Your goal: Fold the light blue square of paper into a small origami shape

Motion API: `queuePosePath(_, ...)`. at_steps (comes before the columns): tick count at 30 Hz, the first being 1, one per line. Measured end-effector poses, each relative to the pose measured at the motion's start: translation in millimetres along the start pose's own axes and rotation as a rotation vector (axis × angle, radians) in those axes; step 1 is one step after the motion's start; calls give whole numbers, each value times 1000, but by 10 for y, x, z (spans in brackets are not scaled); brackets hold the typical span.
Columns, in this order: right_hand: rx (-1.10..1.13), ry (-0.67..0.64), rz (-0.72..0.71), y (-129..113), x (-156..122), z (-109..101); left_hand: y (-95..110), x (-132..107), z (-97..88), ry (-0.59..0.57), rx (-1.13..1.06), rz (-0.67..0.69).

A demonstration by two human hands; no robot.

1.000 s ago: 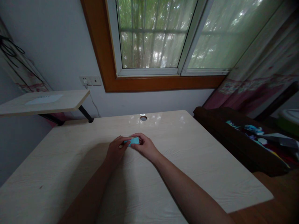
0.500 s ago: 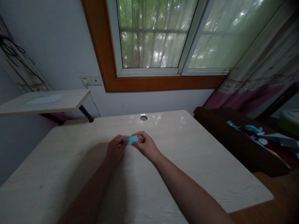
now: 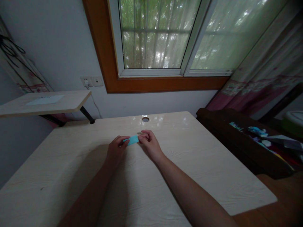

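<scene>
Between my two hands is a small piece of light blue paper point(image 3: 133, 140), held a little above the pale wooden desk point(image 3: 194, 157). Thumb and fingers of my left hand point(image 3: 116, 147) pinch its left end. My right hand point(image 3: 150, 143) closes its thumb and index finger on the right end, while its other fingers are loosely curled. The paper looks like a narrow strip, tilted slightly up to the right. Both its ends are partly hidden by my fingertips.
A raised shelf point(image 3: 68, 102) with a paper sheet point(image 3: 45, 100) stands at the back left. Near the desk's far edge is a round cable hole point(image 3: 145, 119). Right of the desk, a dark brown piece of furniture point(image 3: 222, 132) holds several small items. A window is ahead.
My right hand has shifted its grip, its thumb and index finger now pinching the right end. The paper looks narrower, and my left hand has moved slightly left.
</scene>
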State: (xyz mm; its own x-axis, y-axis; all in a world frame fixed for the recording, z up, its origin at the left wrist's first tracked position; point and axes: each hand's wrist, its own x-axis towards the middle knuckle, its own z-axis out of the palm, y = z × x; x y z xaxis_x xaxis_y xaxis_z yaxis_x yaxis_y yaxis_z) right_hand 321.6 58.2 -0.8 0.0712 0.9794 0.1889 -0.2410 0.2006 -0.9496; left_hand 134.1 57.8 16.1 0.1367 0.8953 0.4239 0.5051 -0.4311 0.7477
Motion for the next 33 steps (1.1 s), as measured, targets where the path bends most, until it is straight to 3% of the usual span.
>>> queuePosePath(6,-132,-162,-17,10,-59,6,-7,-10,48,-102,-21,62)
queuePosePath(15,-116,-145,-22,35,-56,7,-32,-43,81,-153,-101,52)
queuePosePath(25,-76,-143,-15,24,-64,11,-13,-34,81,-183,-195,-119)
queuePosePath(33,-11,15,-14,9,-15,35,-94,-1,95,-88,-419,-186)
